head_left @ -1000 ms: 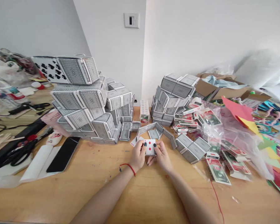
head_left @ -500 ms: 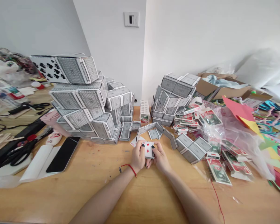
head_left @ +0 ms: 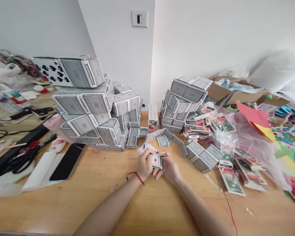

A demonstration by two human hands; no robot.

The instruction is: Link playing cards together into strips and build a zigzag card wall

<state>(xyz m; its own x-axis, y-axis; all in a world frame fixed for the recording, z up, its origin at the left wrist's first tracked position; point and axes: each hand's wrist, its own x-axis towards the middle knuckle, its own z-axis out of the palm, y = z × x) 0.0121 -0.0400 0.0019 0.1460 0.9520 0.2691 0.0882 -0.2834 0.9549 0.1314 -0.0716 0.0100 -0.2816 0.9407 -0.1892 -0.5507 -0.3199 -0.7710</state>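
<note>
A diamond card point(head_left: 156, 161) is gripped by the curled left hand point(head_left: 145, 165) and right hand point(head_left: 170, 167), some fingers seemingly hidden

Playing card point(head_left: 155, 160): face and pose

White face with one red diamond exposed, turned upward; other markings covered. Grey patterned strip seen along the right and near edges. Card is held between left hand point(head_left: 146, 164) and right hand point(head_left: 170, 166), over the bench point(head_left: 152, 206). Layer count not discernible.

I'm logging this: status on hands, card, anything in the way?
Left hand, right hand: on diamond card. Card partly covered. Bent card strip just beyond.
</note>
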